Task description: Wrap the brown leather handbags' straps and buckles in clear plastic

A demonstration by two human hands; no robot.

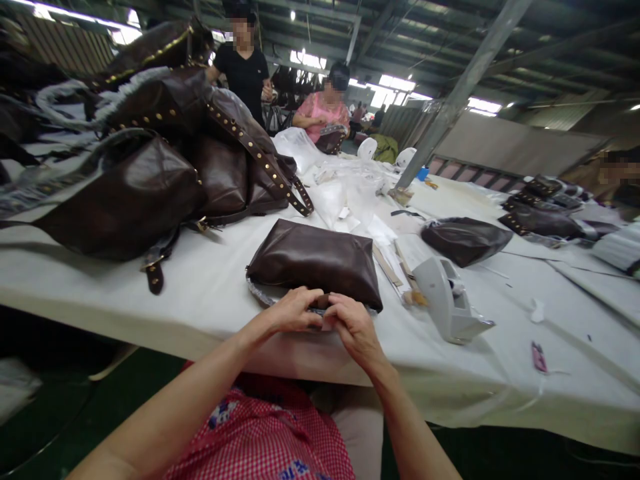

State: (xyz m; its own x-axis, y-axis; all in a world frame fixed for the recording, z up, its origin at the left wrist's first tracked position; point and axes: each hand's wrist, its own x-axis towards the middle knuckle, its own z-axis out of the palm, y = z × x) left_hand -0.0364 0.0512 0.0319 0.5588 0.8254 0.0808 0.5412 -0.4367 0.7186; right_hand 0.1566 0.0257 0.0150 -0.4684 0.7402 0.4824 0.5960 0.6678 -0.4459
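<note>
A flat dark brown leather pouch (315, 261) lies on the white table (210, 300) right in front of me. Both hands meet at its near edge. My left hand (295, 311) is closed, fingers pinched on that edge. My right hand (353, 321) is curled against it from the right, pinching the same edge. What lies between the fingertips is too small to make out, possibly a zip or a bit of clear wrapping under the pouch.
A heap of brown studded leather bags (165, 153) fills the left of the table. A white tape dispenser (447, 300) stands right of the pouch, a bagged pouch (463, 240) behind it. Clear plastic bags (345, 180) lie mid-table. Other people work at the far end.
</note>
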